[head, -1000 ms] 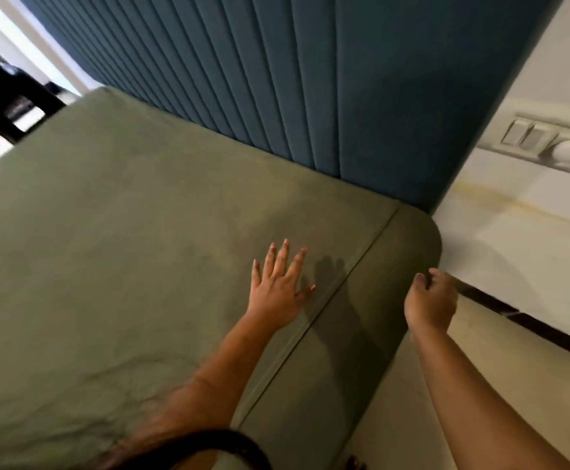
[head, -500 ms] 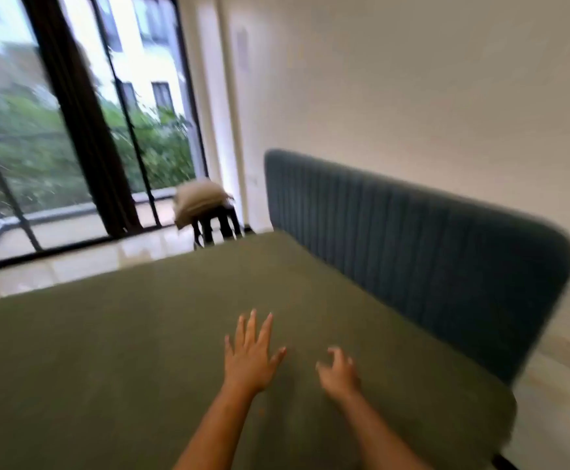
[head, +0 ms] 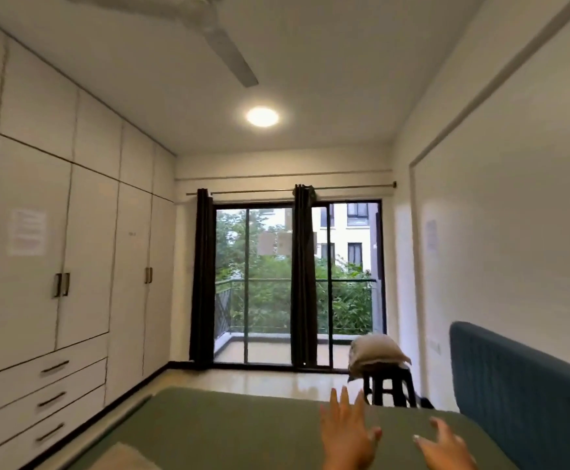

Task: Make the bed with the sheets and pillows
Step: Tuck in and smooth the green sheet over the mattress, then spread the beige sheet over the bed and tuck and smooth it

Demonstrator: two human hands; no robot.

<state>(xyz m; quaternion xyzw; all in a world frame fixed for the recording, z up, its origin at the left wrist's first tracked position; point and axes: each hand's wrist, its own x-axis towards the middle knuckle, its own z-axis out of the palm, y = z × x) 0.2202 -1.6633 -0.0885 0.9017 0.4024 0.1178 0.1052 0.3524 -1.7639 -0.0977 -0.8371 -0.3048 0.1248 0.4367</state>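
The bed (head: 229, 432) is covered by a smooth green sheet and fills the bottom of the head view. A blue padded headboard (head: 521, 388) stands along its right side. My left hand (head: 344, 435) is open with fingers spread above the sheet. My right hand (head: 443, 447) is open too, fingers apart, close to the headboard. Neither hand holds anything. Pale pillows (head: 376, 354) are stacked on a black stool (head: 390, 388) beyond the far side of the bed. A pale piece of cloth (head: 124, 459) shows at the bottom left on the bed.
White wardrobes with drawers (head: 49, 300) line the left wall. A glass balcony door with dark curtains (head: 297, 283) is straight ahead. Shiny floor (head: 259, 378) lies between bed and door. A ceiling fan (head: 208, 32) hangs overhead.
My view has swung up from the bed corner to the whole room. My right hand has left the mattress edge and now hovers open over the sheet beside my left hand.
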